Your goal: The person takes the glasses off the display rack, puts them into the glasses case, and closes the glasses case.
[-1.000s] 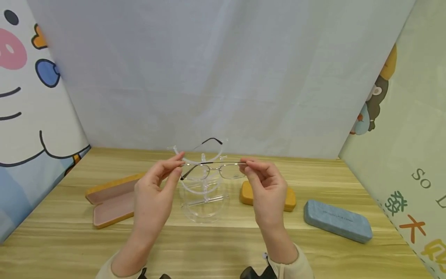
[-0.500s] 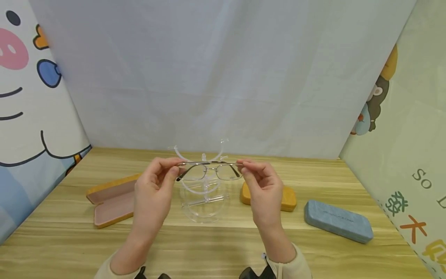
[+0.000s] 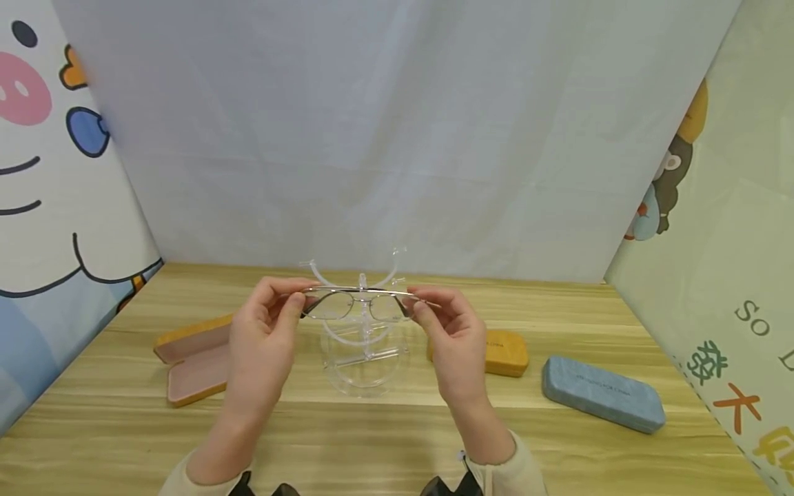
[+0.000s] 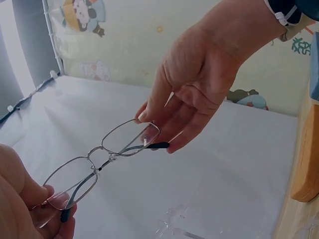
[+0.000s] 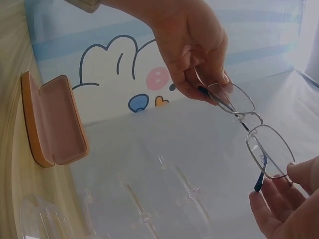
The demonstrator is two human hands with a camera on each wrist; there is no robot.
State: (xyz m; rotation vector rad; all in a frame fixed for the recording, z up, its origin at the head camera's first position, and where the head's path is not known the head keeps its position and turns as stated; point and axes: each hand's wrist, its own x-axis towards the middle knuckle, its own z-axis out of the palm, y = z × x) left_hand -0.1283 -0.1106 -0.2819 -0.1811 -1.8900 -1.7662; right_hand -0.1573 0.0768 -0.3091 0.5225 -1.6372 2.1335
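A pair of thin metal-framed eyeglasses (image 3: 362,290) is held level above the table, both dark-tipped temples folded behind the lenses. My left hand (image 3: 263,348) pinches its left end between thumb and fingers. At the opposite end, my right hand (image 3: 459,348) pinches the hinge corner the same way. The left wrist view shows the eyeglasses (image 4: 94,151) slanting between the two hands. In the right wrist view the dark temple tips of the eyeglasses (image 5: 257,117) show behind the lenses. Behind and below them stands a clear plastic glasses stand (image 3: 347,341), partly covered by the frame.
To the left lies an open orange glasses case (image 3: 198,375) with a pink lining, partly behind my left hand. A shut yellow-orange case (image 3: 507,353) sits behind my right hand. Farther right is a shut blue case (image 3: 602,394). A white cloth (image 3: 397,138) hangs behind the wooden table.
The raised temple has folded down behind the lenses, beside the other one. Both hands have shifted a little left with the eyeglasses.
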